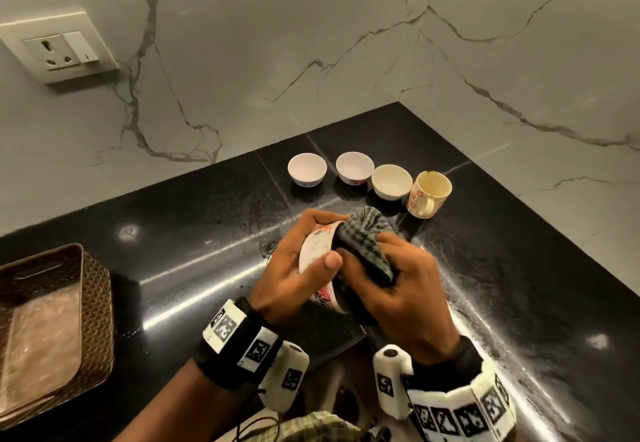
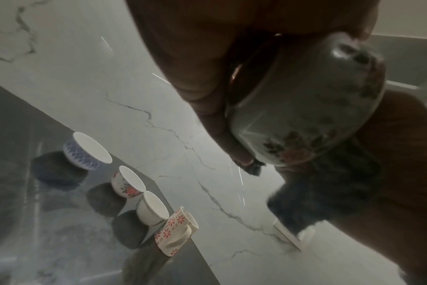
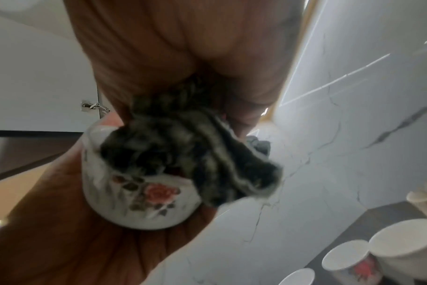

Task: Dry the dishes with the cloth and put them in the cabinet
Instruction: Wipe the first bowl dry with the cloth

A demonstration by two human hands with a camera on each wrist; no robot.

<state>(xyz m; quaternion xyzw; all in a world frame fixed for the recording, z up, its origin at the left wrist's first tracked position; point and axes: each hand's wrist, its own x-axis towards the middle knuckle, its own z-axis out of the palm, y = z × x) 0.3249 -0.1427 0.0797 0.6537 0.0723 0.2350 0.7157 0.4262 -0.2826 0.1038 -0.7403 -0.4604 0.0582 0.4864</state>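
My left hand (image 1: pixel 294 268) grips a small white bowl with a pink rose print (image 1: pixel 317 251), tipped on its side above the black counter. My right hand (image 1: pixel 391 289) holds a dark checked cloth (image 1: pixel 363 237) bunched up and pushed into the bowl's mouth. In the right wrist view the cloth (image 3: pixel 183 152) fills the bowl (image 3: pixel 139 200), whose inside is hidden. In the left wrist view the bowl's underside (image 2: pixel 305 108) shows against my palm. Three more small bowls (image 1: pixel 307 168) (image 1: pixel 354 167) (image 1: pixel 391 181) and a floral mug (image 1: pixel 428 193) stand in a row behind my hands.
The black stone counter (image 1: pixel 207 233) ends in a corner of marble wall; it looks wet around my hands. A brown woven tray (image 1: pixel 55 330) sits at the left front edge. A wall socket (image 1: pixel 60 48) is at upper left. A white cabinet door with hinge (image 3: pixel 37 77) shows in the right wrist view.
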